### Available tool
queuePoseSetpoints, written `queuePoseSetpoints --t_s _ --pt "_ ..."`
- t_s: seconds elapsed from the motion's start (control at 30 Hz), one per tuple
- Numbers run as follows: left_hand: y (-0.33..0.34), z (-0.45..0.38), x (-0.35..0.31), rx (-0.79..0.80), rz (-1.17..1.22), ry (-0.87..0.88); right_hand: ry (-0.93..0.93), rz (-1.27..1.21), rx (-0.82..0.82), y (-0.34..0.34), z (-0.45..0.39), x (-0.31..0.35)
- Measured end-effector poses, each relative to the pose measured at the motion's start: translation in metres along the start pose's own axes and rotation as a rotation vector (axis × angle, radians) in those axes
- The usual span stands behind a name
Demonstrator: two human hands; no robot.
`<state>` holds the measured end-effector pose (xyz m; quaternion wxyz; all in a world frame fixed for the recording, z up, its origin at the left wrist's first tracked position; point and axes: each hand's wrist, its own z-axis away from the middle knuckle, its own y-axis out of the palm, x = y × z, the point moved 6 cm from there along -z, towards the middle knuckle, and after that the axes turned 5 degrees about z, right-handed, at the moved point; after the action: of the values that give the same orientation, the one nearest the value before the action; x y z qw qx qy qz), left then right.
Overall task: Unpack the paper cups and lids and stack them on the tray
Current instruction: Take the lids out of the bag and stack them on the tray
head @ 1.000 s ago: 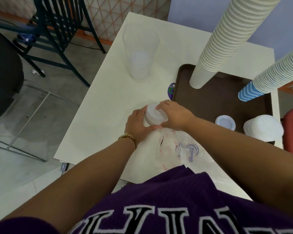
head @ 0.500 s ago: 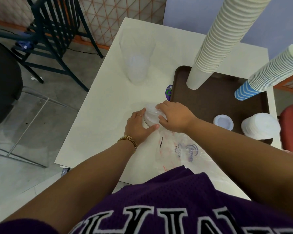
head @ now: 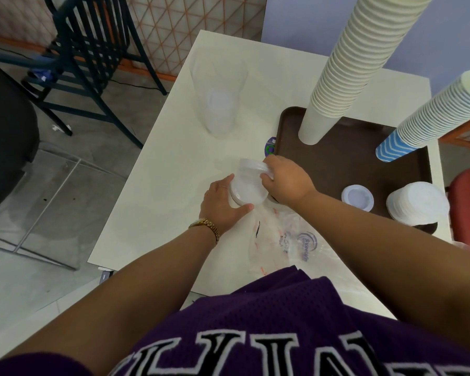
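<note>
Head view, two hands (head: 220, 204) (head: 285, 183), perhaps one lid stack (head: 246, 185), two cup towers (head: 345, 63) (head: 432, 115)

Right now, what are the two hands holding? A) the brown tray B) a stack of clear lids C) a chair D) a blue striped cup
B: the left hand and right hand both hold the stack of clear lids over the table, beside the tray.

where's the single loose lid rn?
In the head view, the single lid lies flat on the brown tray, near its front right, just left of the white lid stack and right of the right hand.
</note>
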<state>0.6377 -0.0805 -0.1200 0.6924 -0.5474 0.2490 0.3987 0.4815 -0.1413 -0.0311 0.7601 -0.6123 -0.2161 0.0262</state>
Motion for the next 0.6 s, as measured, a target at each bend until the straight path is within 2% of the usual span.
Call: queuePoseSetpoints --t_s 0.23,0.37,0.6 --pt "0.001 0.0 0.0 -0.001 0.001 -0.05 0.157 -0.268 -0.054 -0.028 0.017 -0.029" --pt "0.0 -0.001 -0.001 -0.031 -0.059 -0.065 0.3 -0.354 -0.1 -0.048 0.041 -0.074" --pt "0.005 -0.001 0.002 -0.096 -0.142 -0.103 0.692 -0.592 -0.447 -0.083 0.109 -0.213"
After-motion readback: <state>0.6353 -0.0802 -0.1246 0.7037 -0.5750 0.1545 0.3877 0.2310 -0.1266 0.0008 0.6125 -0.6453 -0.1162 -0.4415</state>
